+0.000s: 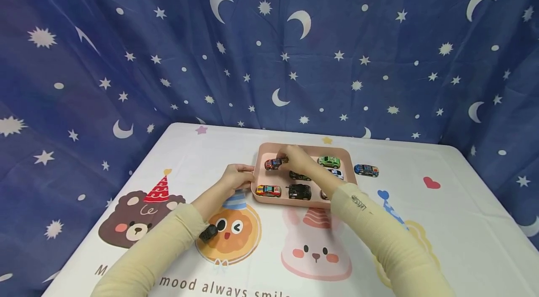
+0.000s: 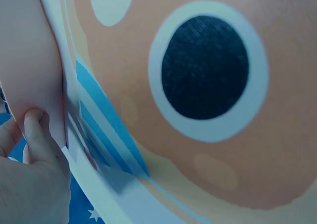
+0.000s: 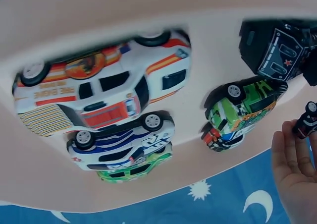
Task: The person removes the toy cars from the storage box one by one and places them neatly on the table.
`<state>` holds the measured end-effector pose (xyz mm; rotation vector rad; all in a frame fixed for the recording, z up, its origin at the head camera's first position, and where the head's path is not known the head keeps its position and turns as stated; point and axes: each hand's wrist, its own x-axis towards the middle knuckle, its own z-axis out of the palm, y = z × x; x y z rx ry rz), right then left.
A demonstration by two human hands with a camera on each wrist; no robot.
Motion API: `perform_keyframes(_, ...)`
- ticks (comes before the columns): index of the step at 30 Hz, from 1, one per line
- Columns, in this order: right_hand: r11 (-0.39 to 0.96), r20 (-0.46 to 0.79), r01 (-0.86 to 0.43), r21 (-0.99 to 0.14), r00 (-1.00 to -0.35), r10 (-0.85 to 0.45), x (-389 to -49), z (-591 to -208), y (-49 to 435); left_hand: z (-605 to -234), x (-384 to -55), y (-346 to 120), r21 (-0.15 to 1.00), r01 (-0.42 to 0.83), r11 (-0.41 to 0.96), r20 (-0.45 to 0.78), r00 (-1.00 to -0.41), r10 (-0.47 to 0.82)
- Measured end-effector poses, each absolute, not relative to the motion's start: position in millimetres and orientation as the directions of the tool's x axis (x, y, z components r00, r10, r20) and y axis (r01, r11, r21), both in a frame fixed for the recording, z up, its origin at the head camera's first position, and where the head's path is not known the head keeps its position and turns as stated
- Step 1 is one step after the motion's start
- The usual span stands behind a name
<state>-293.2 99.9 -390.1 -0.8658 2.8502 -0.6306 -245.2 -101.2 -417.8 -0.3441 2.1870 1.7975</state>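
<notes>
My left hand [image 1: 237, 177] grips the left rim of a pink tray [image 1: 263, 148], its thumb showing against the outer wall in the left wrist view. Over the tray's far left part, my right hand [image 1: 296, 157] pinches a small dark red-and-blue toy car [image 1: 273, 164] at its right end. Close by that hand is a green camouflage car [image 1: 300, 176]. A red-and-yellow car [image 1: 268, 191] and a black jeep [image 1: 299, 191] stand along the near side. The right wrist view shows a white fire-engine car [image 3: 109, 85], a white-and-blue car [image 3: 121, 147] and a green car [image 3: 138, 169].
A blue toy car [image 1: 366, 170] lies on the table outside the tray's right wall. Beside my left sleeve is a small black object [image 1: 208, 232]. The tablecloth [image 1: 463, 222] has printed cartoon animals, and a blue star-patterned curtain [image 1: 252, 44] hangs behind the table.
</notes>
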Motion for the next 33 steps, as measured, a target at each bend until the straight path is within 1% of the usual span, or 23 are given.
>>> perform_keyframes(2, 0.751, 0.029, -0.505, -0.425, -0.837, -0.546, -291.7, -390.1, 102.9, -418.1, -243.9, -100.5, 0.914, -0.355, 0.196, -0.363, -0.932, 0.004)
perform_keyframes(9, 0.684, 0.103, -0.528, -0.504, -0.822, -0.559, -288.9, -381.0, 116.6, -417.5, -243.9, -99.9, 0.915, -0.349, 0.2, -0.358, -0.934, 0.008)
perform_keyframes(14, 0.679, 0.093, -0.497, -0.541, -0.837, -0.539, -285.8, -376.0, 124.3, -418.6, -244.6, -100.9, 0.916, -0.354, 0.19, -0.362, -0.932, 0.009)
perform_keyframes(22, 0.671, 0.097, -0.492, -0.554, -0.839, -0.535, -277.6, -376.8, 142.1, -418.7, -244.0, -100.6, 0.915, -0.358, 0.185, -0.367, -0.93, 0.018)
perform_keyframes(29, 0.631, 0.131, -0.481, -0.608, -0.845, -0.518, -267.3, -373.1, 163.3, -420.9, -245.0, -101.6, 0.91, -0.364, 0.199, -0.375, -0.927, 0.018)
perform_keyframes(32, 0.641, 0.14, -0.475, -0.603, -0.854, -0.502, -263.7, -371.2, 172.0, -420.8, -245.2, -102.5, 0.911, -0.361, 0.198, -0.372, -0.928, 0.02)
perform_keyframes(33, 0.661, 0.142, -0.472, -0.583, -0.86, -0.49, -262.9, -370.7, 174.6, -420.6, -245.2, -102.8, 0.911, -0.36, 0.199, -0.371, -0.928, 0.02)
